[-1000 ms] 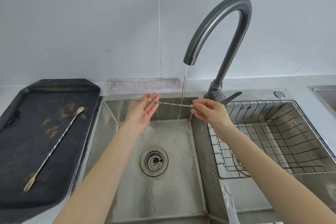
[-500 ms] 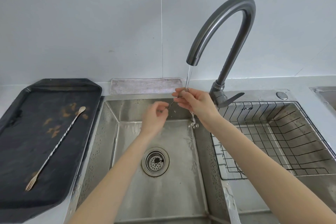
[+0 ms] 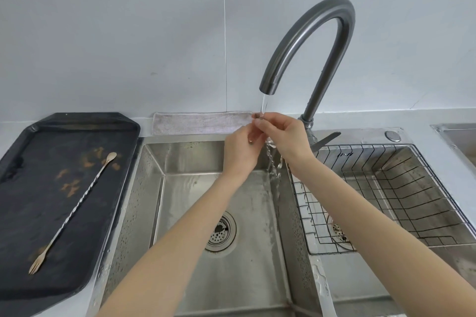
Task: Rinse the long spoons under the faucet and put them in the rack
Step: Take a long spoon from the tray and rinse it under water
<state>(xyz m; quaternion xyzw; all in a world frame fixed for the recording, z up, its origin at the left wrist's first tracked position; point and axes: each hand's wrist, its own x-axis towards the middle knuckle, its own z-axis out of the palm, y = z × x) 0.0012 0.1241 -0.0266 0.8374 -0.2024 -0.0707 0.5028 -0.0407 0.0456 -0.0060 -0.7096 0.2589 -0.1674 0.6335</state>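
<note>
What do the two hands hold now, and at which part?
Both hands, left and right, pinch a long spoon under the faucet; only small bits show, so the exact part cannot be told.

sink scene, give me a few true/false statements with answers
1. Water is running from the faucet. True.
2. The wire rack already holds a spoon. False: nothing lies in it.
3. A long spoon lies on the dark tray. True.
4. The left hand rests on the tray. False: it is raised over the sink, beside the right hand under the stream.
5. A cloth lies behind the sink. True.
</note>
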